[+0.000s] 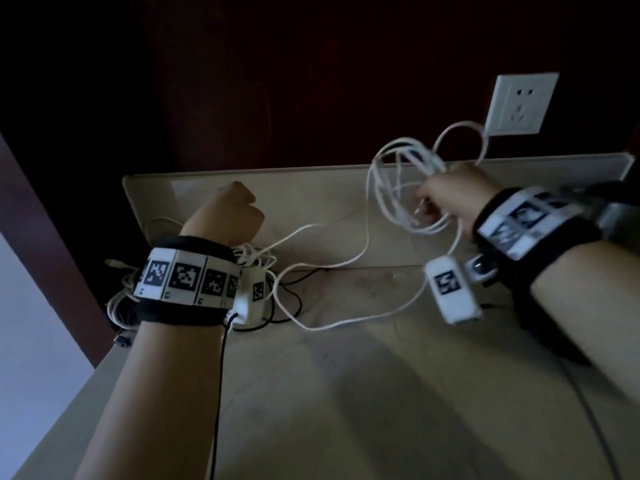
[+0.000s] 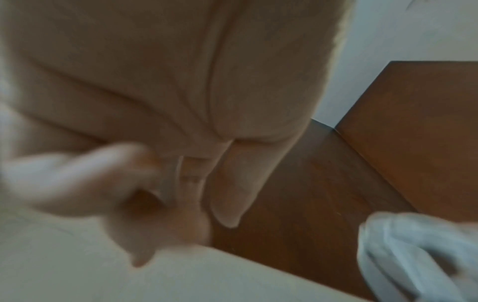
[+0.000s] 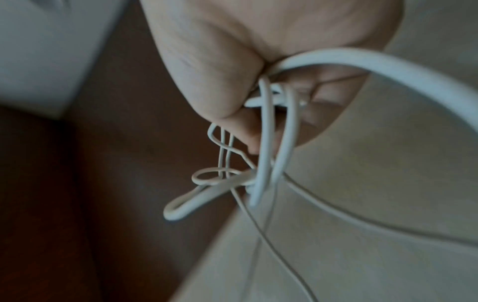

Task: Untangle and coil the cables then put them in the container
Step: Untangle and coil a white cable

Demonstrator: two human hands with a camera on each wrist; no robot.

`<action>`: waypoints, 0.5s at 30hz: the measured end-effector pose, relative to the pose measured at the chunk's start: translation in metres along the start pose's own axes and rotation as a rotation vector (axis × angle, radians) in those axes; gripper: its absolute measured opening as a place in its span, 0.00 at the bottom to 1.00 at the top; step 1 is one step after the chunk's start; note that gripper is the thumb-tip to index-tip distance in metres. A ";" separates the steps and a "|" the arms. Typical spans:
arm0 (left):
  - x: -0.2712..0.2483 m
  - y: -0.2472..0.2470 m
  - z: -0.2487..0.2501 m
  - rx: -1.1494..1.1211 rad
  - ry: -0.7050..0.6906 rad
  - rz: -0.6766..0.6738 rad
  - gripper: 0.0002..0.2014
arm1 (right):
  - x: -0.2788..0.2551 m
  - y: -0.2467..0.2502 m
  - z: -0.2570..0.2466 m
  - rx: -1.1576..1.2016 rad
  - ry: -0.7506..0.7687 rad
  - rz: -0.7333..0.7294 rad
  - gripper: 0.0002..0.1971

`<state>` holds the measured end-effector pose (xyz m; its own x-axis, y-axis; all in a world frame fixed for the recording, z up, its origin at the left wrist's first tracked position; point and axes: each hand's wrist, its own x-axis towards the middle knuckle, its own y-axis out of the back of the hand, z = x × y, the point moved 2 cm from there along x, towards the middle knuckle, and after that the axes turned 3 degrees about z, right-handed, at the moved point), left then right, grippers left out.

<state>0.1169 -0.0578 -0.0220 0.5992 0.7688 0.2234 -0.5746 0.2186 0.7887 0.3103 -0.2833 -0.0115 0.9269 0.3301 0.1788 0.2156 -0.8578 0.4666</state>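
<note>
Dark brown wood panelling fills the background, and before it stands a pale table with a raised back edge; a white wall socket is fixed on the panelling at the right.

On the table's left side, mostly hidden behind the left wrist, lies a heap of white cables mixed with thin black cables. It looks not yet sorted. From this heap a loose white strand runs across the table toward the right.

The right hand is raised above the table and its fingers are curled tightly around a bundle of white cable loops; in the right wrist view the strands cross each other and one small loop hangs below, so this coil is uneven and probably still has a tangle inside.

The left hand is above the table near the heap. Its fingers are curled into a loose fist, and in the left wrist view the thumb meets a finger, but the picture is too blurred to tell if they pinch a cable.

No container can be seen in any view. As a judgement, the task is in its early part: one cable is partly coiled, the heap must still be separated and coiled, and nothing is put away.
</note>
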 end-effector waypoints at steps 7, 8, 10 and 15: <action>-0.010 -0.039 0.025 -0.096 -0.094 -0.229 0.15 | 0.004 0.094 -0.007 0.104 0.018 0.138 0.04; -0.010 -0.046 0.026 -0.071 -0.112 -0.314 0.15 | 0.002 0.099 -0.006 0.111 0.020 0.149 0.04; -0.015 -0.056 0.031 0.042 -0.165 -0.439 0.16 | -0.001 0.102 -0.006 0.129 0.024 0.163 0.06; -0.027 -0.064 0.047 0.097 -0.334 -0.391 0.12 | -0.008 0.068 0.006 0.035 0.062 0.074 0.05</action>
<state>0.1635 -0.1211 -0.0514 0.9130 0.4035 0.0597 -0.2276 0.3824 0.8955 0.3196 -0.3467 0.0141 0.9201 0.2881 0.2655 0.1588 -0.8938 0.4195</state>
